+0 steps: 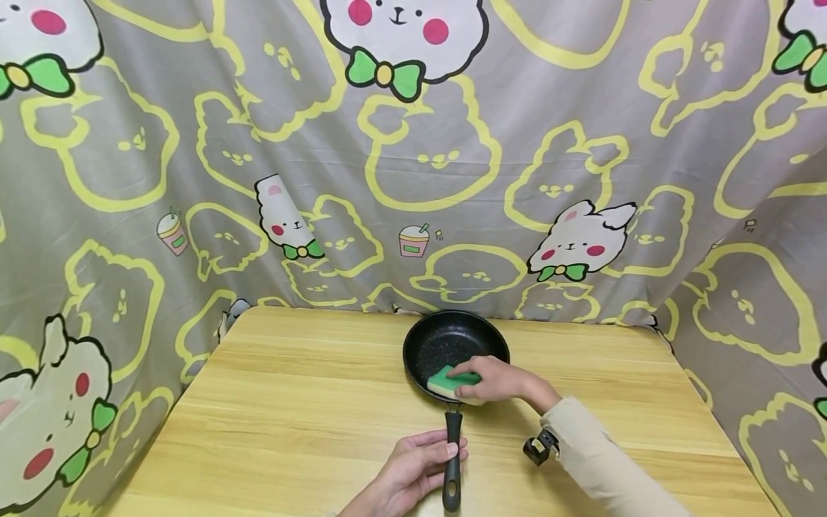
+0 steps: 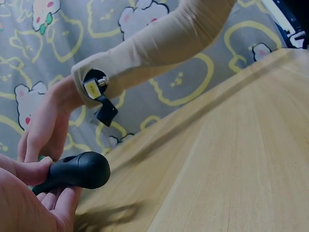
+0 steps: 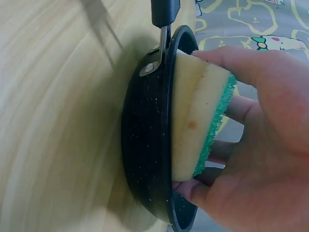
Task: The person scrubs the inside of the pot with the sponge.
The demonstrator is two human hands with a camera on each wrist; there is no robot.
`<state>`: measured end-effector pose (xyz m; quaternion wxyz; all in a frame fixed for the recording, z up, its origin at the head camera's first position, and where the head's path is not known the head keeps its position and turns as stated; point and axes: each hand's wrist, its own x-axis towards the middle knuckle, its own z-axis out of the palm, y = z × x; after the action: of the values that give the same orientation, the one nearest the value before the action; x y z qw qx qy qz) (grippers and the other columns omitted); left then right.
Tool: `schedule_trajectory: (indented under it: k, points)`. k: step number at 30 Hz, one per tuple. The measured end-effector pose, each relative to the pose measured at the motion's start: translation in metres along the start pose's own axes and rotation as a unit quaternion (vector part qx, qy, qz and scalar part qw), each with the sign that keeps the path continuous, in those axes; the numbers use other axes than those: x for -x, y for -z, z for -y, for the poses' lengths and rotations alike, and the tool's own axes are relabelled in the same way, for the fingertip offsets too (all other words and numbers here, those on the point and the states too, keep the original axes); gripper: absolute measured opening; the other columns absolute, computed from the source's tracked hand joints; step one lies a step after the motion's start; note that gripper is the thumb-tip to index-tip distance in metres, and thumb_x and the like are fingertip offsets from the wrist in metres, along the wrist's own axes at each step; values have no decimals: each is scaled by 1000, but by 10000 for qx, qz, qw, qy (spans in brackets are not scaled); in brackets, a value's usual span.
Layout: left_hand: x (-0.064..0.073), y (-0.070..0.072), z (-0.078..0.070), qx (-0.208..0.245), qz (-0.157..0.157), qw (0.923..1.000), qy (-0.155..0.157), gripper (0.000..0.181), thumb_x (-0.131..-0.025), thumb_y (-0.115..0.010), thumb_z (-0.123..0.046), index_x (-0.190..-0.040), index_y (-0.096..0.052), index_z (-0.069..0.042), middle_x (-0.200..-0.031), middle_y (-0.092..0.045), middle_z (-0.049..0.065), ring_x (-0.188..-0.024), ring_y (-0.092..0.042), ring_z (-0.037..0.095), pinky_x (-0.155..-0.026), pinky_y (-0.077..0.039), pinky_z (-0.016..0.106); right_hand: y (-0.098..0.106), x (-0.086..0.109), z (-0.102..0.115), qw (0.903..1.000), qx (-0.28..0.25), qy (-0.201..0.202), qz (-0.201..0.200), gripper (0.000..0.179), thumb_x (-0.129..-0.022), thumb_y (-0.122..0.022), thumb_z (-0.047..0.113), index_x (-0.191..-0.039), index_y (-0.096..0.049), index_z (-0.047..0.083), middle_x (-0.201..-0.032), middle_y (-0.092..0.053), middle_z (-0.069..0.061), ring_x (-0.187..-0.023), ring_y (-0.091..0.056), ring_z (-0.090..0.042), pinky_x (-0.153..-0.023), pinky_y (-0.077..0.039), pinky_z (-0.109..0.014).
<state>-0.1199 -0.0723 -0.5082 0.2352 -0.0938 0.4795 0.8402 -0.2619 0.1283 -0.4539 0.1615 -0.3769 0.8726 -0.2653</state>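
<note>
A black speckled frying pan [image 1: 446,348] sits toward the back of the table, its handle [image 1: 453,459] pointing at me. My left hand [image 1: 416,467] grips that handle, thumb on top and fingers underneath; the left wrist view shows the handle's rounded end [image 2: 91,170] sticking out of the grip. My right hand [image 1: 497,378] holds a sponge [image 1: 446,380] inside the pan near the handle side. The sponge has a green scouring layer facing up and a pale yellow foam side [image 3: 195,121] toward the pan. In the right wrist view, thumb and fingers pinch its two ends.
The wooden table [image 1: 291,402] reaches back to a grey patterned curtain [image 1: 439,179] that hangs behind and at both sides. A small black camera mount [image 1: 539,446] hangs from the right sleeve [image 1: 601,452], close above the tabletop.
</note>
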Motion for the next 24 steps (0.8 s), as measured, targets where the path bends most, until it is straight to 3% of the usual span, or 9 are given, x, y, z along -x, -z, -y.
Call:
schedule_trajectory:
  k: [13,24]
  points:
    - [0,1,0,24,45,10000,17,42,-94,-71,-1,-132,-60,12,-117,-73,19,-101,-73,23,-91,-58,41,-10,-4,2,9988,-462,-24,-151,42,-100,-65,31,-133,-67,5,-136,-65,-16,-129,-57,-36,-105,-47,-53]
    - [1,1,-1,-14,1,10000,99,43,-94,-72,-1,-133,-59,12,-118,-72,20,-102,-73,24,-90,-59,40,-15,-8,4,9959,-840,-167,-295,42,-102,-64,34,-136,-65,7,-125,-67,-16,-113,-62,-34,-93,-51,-52]
